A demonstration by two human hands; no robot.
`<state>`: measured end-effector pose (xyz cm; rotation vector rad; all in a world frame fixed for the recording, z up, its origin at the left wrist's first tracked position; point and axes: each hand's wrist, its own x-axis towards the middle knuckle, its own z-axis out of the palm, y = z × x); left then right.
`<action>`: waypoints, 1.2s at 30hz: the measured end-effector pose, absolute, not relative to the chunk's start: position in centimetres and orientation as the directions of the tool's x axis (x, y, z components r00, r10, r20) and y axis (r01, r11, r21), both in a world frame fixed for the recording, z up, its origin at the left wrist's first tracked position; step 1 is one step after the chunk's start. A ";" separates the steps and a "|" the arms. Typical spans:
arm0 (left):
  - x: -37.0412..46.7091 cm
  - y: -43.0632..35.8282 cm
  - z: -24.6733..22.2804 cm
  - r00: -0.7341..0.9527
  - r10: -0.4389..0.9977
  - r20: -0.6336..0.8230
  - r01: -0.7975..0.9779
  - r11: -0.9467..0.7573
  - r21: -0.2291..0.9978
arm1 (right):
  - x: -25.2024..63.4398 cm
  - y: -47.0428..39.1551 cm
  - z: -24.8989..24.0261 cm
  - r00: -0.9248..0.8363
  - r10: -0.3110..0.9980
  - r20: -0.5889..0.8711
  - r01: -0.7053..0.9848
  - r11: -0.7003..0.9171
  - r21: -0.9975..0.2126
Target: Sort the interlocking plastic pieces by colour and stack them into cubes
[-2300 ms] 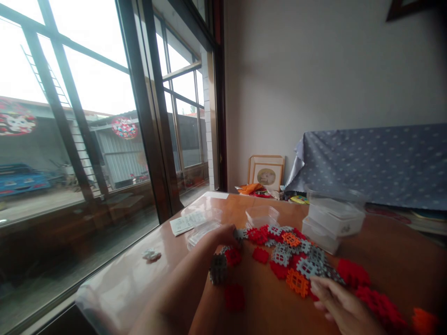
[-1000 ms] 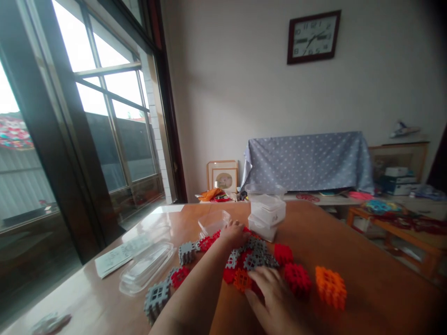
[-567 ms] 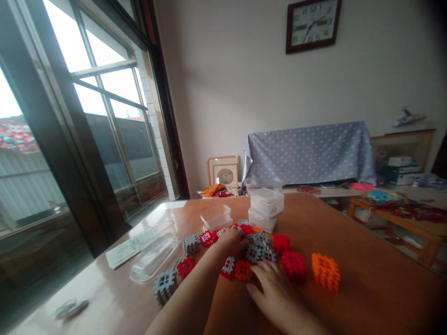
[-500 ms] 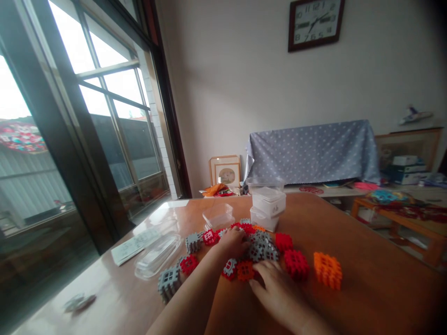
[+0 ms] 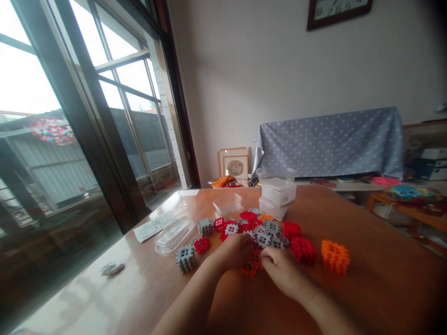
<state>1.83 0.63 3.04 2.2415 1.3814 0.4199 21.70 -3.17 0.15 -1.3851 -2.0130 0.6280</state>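
Note:
Over the near side of a pile of square, notched plastic building pieces, my left hand (image 5: 238, 251) is closed with its fingers curled down and mostly hidden. My right hand (image 5: 281, 266) is closed just to its right, thumb and fingers pressed together. A red-orange lattice piece (image 5: 256, 257) shows between the hands, close to the fingertips. What either hand pinches is hidden. Loose grey pieces (image 5: 263, 238) and red pieces (image 5: 248, 217) lie just beyond the fingers.
Grey stacks (image 5: 186, 258), red stacks (image 5: 303, 250) and an orange stack (image 5: 335, 257) flank the pile. Clear lids (image 5: 173, 236) and paper (image 5: 148, 230) lie left. A clear container (image 5: 227, 204) and stacked white tubs (image 5: 278, 193) stand behind. A small packet (image 5: 111, 269) lies near left.
My left hand has drawn back from the pile's far side towards me. My right hand's spread fingers have closed, and the hands are now nearer each other. The view has tilted down and left.

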 end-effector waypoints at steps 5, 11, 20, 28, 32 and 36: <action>-0.6 -0.9 2.8 0.280 0.934 0.223 0.634 -0.354 0.687 | 22.2 -2.9 0.3 -0.235 0.948 0.216 0.626 0.317 -0.712; -2.9 -1.7 2.5 0.221 0.941 0.255 0.716 -0.334 0.613 | 22.4 -2.6 -0.1 -0.313 0.938 0.148 0.669 0.329 -0.666; -3.9 -2.3 2.3 0.324 0.941 0.096 0.806 -0.328 0.494 | 21.5 -3.8 0.1 -0.395 0.915 0.081 0.723 0.364 -0.587; -3.5 -2.4 2.2 0.370 0.929 0.026 0.832 -0.344 0.436 | 22.0 -1.1 -3.1 -0.253 0.934 0.251 0.741 0.354 -0.571; -3.6 -2.4 1.9 0.360 0.933 0.018 0.841 -0.333 0.426 | 21.9 -0.8 -3.3 -0.259 0.916 0.306 0.727 0.394 -0.563; -3.4 -2.4 1.5 0.341 0.939 0.043 0.851 -0.328 0.410 | 21.1 -2.0 -2.4 -0.350 0.902 0.251 0.692 0.430 -0.580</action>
